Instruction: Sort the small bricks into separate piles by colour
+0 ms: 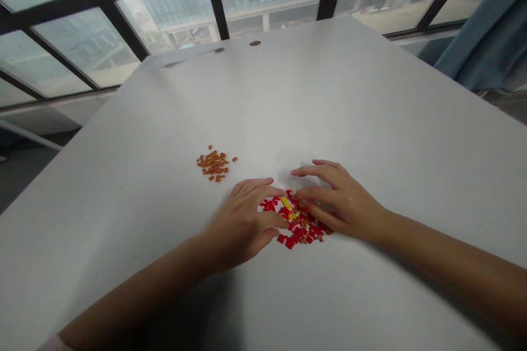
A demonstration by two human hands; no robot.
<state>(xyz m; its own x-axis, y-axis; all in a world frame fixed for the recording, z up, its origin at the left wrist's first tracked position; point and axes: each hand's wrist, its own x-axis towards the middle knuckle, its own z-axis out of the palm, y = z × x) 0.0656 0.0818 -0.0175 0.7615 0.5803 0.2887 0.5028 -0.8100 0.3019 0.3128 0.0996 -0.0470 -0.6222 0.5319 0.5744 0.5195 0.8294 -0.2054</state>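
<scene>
A heap of tiny red plastic bricks point(300, 226) lies on the white table point(123, 175), with a few yellow pieces point(286, 203) mixed in. My left hand point(242, 225) rests flat at the heap's left side, its fingers spread and reaching over the edge. My right hand point(337, 203) comes in from the right, fingertips curled into the heap. I cannot tell whether those fingers hold any pieces. To the upper left, apart from both hands, sits a smaller cluster of orange-brown bricks point(213, 164).
The table's far end meets a dark-framed glass window point(173, 11). Two round cable holes point(254, 43) sit near that end, by a pale sheet point(177, 57). A blue curtain point(481, 27) hangs at the upper right.
</scene>
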